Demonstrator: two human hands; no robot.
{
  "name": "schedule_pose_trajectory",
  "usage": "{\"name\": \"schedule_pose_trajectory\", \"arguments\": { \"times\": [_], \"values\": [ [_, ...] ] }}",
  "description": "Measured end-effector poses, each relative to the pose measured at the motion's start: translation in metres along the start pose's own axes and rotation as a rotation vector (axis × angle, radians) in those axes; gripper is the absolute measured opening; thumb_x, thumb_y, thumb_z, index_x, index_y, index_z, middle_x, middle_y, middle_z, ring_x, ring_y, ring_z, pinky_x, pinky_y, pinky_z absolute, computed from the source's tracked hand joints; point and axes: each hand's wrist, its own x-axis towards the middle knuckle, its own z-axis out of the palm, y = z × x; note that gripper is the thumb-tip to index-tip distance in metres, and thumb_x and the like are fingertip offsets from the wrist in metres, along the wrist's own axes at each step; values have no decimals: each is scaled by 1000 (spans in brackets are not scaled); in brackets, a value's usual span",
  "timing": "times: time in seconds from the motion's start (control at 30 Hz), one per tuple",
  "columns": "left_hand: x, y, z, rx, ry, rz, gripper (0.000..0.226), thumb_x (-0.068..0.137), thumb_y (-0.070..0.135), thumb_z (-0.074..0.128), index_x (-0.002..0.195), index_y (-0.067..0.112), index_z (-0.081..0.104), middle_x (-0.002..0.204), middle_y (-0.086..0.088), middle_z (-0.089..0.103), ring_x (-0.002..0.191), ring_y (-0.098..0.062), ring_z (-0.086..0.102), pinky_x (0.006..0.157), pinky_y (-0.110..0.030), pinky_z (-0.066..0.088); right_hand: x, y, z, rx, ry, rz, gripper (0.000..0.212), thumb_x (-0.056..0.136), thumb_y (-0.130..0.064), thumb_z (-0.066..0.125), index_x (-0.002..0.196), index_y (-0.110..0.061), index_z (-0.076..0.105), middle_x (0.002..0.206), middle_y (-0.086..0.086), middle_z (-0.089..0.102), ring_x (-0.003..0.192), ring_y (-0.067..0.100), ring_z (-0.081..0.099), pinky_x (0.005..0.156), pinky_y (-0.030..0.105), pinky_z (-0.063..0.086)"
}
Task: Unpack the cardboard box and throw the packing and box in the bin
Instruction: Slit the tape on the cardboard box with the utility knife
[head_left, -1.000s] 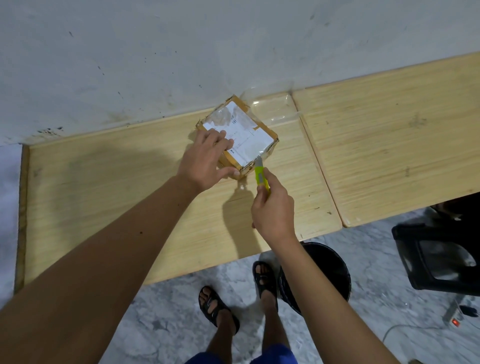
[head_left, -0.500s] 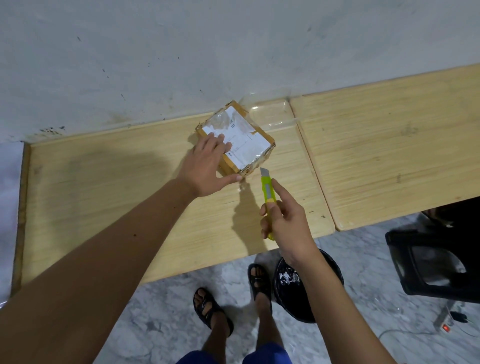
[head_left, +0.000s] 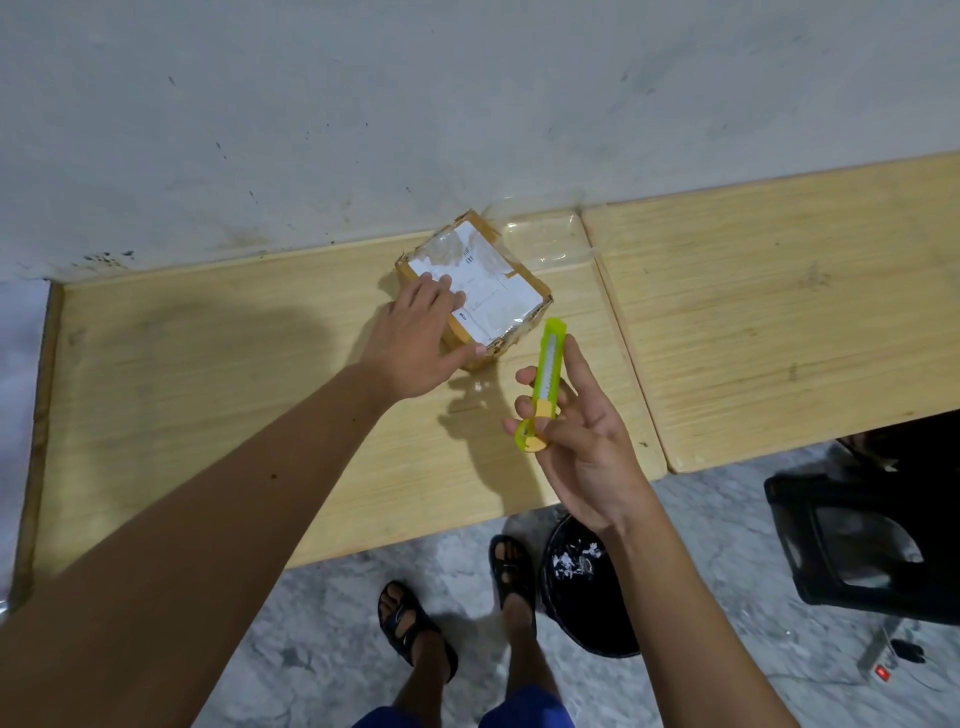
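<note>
Head view looks down on a pale wooden table (head_left: 208, 395) set against a scuffed grey wall (head_left: 363, 104), with a second wooden table (head_left: 805, 322) butted up on the right of the frame. Just above the middle of the picture a small cardboard box (head_left: 475, 288) sits on the first table near the wall, wrapped in shiny clear tape, a white shipping label (head_left: 485, 291) across its top. The left hand (head_left: 415, 343) lies on the box's near left corner: its fingers (head_left: 441, 291) rest close together flat on the label, and the thumb runs along the box's lower edge. To the lower right of the box, apart from it, the right hand (head_left: 582, 436) is raised palm up with a lime-green utility knife (head_left: 543, 382) in it. The knife's tail is pinched between thumb and bent finger, while the other fingers are loosely spread, the index finger stretched up beside the knife body. The knife's tip points up the frame toward the box's right corner without touching it; whether any blade sticks out cannot be told. A sheet of clear plastic (head_left: 545, 239) lies flat on the table beside the box, by the wall. Below the table edge, on the marbled floor, a black bin (head_left: 576, 587) stands just right of two sandalled feet (head_left: 415, 623). A black stool (head_left: 862, 540) shows at the lower right
</note>
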Motion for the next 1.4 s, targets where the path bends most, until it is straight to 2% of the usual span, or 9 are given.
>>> {"name": "schedule_pose_trajectory", "arguments": {
  "times": [0.1,0.2,0.4,0.5,0.6,0.9,1.23,1.33,1.4],
  "values": [
    [0,2,2,44,20,-13,88,85,78,42,150,19,41,164,-3,30,154,-25,19,118,-51,32,3,-6,0,-85,98,-40,77,87,14,57,152,-26,46,104,10,61,72,20,54,68,32,53],
    [4,9,6,93,88,-38,84,83,80,46,140,19,51,152,-4,44,144,-27,34,117,-47,32,13,-9,-10,-439,356,-115,47,96,-5,68,136,-29,64,94,2,55,55,19,53,55,29,49],
    [11,23,14,48,117,-87,83,81,80,48,130,13,52,134,-5,47,132,-28,38,111,-39,39,48,-19,-64,-772,620,-124,32,85,-23,82,115,-28,73,102,4,58,51,20,58,47,30,49],
    [9,23,14,19,142,-78,76,84,73,58,129,13,52,133,-4,45,131,-26,36,109,-36,38,67,-25,-96,-1005,734,-166,32,83,-36,79,112,-30,69,101,-2,63,75,28,70,65,41,59],
    [9,21,13,2,171,-56,76,82,73,61,127,12,54,127,-2,46,127,-24,38,105,-33,40,87,-29,-129,-1173,793,-215,33,88,-29,76,117,-15,67,102,1,62,100,30,66,79,30,45],
    [4,13,23,-37,302,6,84,76,75,58,122,4,62,124,-9,56,124,-31,48,105,-39,47,118,-50,-173,-1449,1006,-120,36,90,-31,68,122,-14,70,121,17,60,113,43,53,97,47,45],
    [2,18,17,-75,226,-56,85,78,68,68,136,7,55,142,-8,48,142,-27,34,116,-34,32,115,-55,-157,-1510,982,-109,42,87,-40,69,125,-22,69,127,14,60,119,43,50,102,51,39],
    [2,18,15,-55,240,-55,87,78,69,70,137,6,56,143,-7,50,141,-25,37,118,-34,32,121,-50,-127,-1377,666,-383,32,92,-33,68,121,-20,71,117,7,66,114,28,58,98,44,49],
    [-1,17,15,-45,256,-61,88,77,69,72,138,8,57,144,-6,51,139,-23,40,117,-34,36,126,-45,-99,-1209,401,-430,28,95,-24,68,123,-17,71,114,2,70,107,12,65,88,28,56]
  ]
}}
